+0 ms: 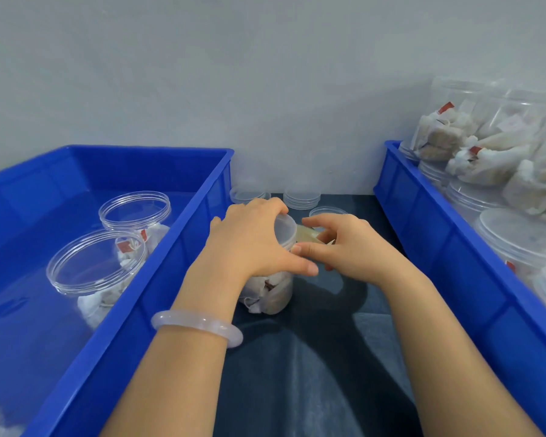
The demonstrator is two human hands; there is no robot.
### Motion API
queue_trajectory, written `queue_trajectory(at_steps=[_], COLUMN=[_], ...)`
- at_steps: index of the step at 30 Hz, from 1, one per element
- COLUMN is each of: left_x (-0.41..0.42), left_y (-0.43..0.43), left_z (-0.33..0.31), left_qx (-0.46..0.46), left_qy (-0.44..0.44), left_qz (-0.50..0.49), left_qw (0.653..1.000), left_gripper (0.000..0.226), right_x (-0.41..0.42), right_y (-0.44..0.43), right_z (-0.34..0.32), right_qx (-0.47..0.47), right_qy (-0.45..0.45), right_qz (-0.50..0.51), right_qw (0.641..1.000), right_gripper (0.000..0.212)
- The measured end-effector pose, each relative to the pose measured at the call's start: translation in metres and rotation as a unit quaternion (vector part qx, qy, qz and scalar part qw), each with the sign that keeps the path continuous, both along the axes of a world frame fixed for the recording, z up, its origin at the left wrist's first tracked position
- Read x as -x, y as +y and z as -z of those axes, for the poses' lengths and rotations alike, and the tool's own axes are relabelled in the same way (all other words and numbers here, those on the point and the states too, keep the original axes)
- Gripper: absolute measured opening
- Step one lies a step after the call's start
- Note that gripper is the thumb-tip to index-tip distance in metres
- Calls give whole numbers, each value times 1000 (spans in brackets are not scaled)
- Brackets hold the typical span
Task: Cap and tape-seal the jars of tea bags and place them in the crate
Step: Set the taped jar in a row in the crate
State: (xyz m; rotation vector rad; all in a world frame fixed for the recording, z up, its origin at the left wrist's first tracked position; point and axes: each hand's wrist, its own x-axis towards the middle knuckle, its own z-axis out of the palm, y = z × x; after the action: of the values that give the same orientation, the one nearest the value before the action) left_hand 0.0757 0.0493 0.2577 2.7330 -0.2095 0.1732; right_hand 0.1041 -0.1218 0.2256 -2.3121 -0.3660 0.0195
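The jar [271, 294] of tea bags stands on the dark table [312, 357], in the strip between the two blue crates and toward the far edge. The left hand [252, 241] curls over its cap [286, 225], gripping the rim, probably to hold jar and lid steady while the seam is sealed. The right hand [341, 247] pinches a pale yellowish strip, apparently tape [309, 236], between thumb and fingertips just beside the cap's edge, as if laying it onto the join. The left crate [158, 294] holds capped jars [96, 263], so it is likely the destination; the right crate [438, 247] is piled with more jars, seemingly the supply. Spare lids [301, 197] sit near the far edge behind the hands. The left hand hides most of the cap and the jar's neck, so whether the lid is fully seated, and how far the tape runs round, cannot be made out; no tape roll is visible.
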Motion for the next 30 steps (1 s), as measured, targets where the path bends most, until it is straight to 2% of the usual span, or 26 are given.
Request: queue_trajectory(at_steps=[4, 7, 11, 16, 19, 22, 30], left_x=[-3, -5, -6, -9, -17, -21, -21], left_y=[7, 14, 14, 14, 0, -15, -14], left_z=[6, 6, 6, -2, -9, -9, 0], left_qx=[104, 120, 118, 97, 42, -12, 35], left_qy=[-7, 1, -5, 56, 83, 50, -5], left_qz=[29, 56, 59, 71, 40, 5, 0], left_qw=[994, 991, 991, 991, 995, 999, 999], left_gripper=[79, 74, 69, 70, 53, 38, 22], right_x=[0, 2, 5, 6, 8, 7, 11], right_y=[1, 2, -2, 3, 3, 2, 6], right_z=[1, -1, -3, -2, -5, -8, -11], right_qx=[44, 36, -1, 41, 57, 52, 61], right_qy=[62, 75, 78, 12, -12, -9, -11], right_qz=[2, -7, -34, -10, 2, -2, 7], right_qw=[997, 997, 996, 999, 998, 999, 998], right_gripper=[62, 60, 54, 60, 53, 40, 38])
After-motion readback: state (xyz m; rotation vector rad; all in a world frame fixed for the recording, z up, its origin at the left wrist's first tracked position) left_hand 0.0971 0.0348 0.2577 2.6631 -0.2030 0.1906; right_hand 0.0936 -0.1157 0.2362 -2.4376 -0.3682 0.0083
